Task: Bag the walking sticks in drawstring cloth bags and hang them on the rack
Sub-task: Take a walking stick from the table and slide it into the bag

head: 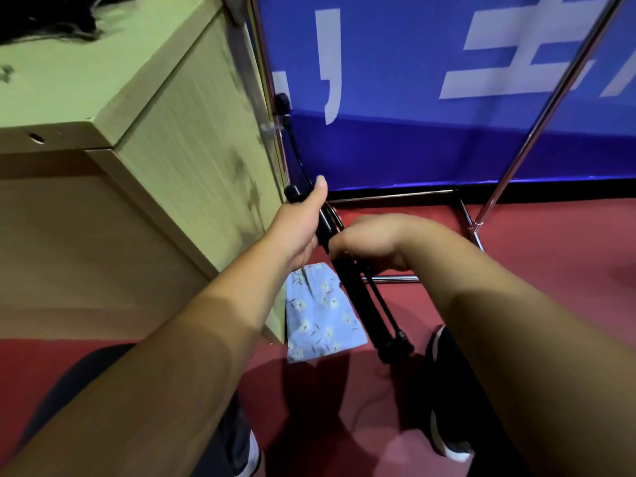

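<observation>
Left hand [303, 223] and blurred right hand [373, 241] grip the walking stick [354, 290], curled fingers mostly hidden.

Red floor [550, 304] carries a floral cloth bag [320, 315] beside the cabinet [172, 166].

— What can you not make out?
— My right hand [373, 241] is blurred, its fingers tucked out of sight round the walking stick [356, 290].
— The bag?
— My left hand [301, 222] hides the top of the floral cloth bag [320, 315]. At eleven o'clock something dark [44, 18], perhaps fabric, runs off the edge.
</observation>
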### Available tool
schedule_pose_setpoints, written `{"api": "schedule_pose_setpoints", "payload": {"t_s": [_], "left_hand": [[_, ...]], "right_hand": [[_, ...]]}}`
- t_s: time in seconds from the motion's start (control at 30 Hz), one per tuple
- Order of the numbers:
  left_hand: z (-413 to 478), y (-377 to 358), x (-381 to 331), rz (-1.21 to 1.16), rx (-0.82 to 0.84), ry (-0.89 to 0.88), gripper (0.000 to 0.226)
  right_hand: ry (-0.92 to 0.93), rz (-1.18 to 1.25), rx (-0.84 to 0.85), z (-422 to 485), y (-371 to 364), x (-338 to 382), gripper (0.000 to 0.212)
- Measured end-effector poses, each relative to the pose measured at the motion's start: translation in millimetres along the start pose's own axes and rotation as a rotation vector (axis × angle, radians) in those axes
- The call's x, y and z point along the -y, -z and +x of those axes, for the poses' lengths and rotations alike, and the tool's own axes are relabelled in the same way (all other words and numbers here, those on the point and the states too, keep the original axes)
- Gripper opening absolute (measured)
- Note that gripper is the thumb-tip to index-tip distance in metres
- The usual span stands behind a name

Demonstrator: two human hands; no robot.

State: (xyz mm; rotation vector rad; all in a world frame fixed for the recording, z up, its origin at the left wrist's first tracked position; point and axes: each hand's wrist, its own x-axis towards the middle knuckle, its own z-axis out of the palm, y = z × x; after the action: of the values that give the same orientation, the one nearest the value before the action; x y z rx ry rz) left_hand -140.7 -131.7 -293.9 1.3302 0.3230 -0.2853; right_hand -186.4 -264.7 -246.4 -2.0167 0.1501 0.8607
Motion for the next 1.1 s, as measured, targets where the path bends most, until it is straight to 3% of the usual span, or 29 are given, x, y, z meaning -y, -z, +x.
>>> {"api": "schedule_pose_setpoints", "payload": {"t_s": [0.17,0.33,0.5,0.67,0.77,0.9,0.97,1.1], "left_hand": [[10,1,7,-0.034,0.025,0.01,0.058],[23,10,22,0.274,-0.04,0.018,0.088],[61,19,49,0.312,-0.041,0.222,0.092],[120,36,107,0.776,0.046,0.285,0.079],[157,51,143,1.093,0.114,0.257,0.058],[198,64,185,1.202,0.056,0.282,0.042],[218,71,211,1.189,0.009,0.29,0.051],[242,79,244,1.167,-0.019,0.281,0.079]], "right_hand": [[-0.007,-0.095,-0.164,17,-13,-12,0.019],[-0.104,-0.027,-0.277,42,-25,-36,0.026],[-0.272,0.082,-0.31,82,-24,-83,0.017],[-0.367,0.169,-0.395,153,-25,-156,0.019],[-0.433,0.24,-0.41,190,-39,-202,0.018],[-0.475,0.247,-0.39,209,-61,-238,0.016],[-0.495,0.239,-0.359,217,-69,-253,0.017],[-0.493,0.267,-0.317,243,-78,-303,0.039]]}}
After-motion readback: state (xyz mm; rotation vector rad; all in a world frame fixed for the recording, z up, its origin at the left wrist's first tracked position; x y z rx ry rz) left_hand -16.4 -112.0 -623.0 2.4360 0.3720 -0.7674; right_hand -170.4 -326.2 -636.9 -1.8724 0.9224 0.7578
